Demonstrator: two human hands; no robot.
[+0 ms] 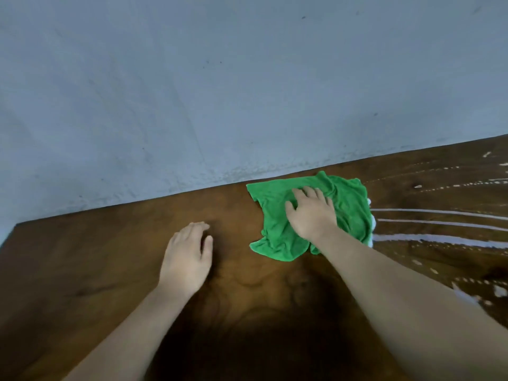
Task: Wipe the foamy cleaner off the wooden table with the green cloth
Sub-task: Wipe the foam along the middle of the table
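Note:
A crumpled green cloth (349, 207) lies on the dark wooden table (110, 257) near its far edge. My right hand (310, 213) presses flat on top of the cloth, fingers spread over its middle. White foamy cleaner (439, 239) runs in long streaks across the table to the right of the cloth, with a little foam bunched at the cloth's right edge. More foam patches (467, 295) sit lower right. My left hand (187, 257) rests palm down on bare wood to the left of the cloth, holding nothing.
A grey-blue wall (220, 92) rises directly behind the table's far edge. The table's left corner (13, 229) is cut at an angle. My shadow darkens the wood near the bottom centre.

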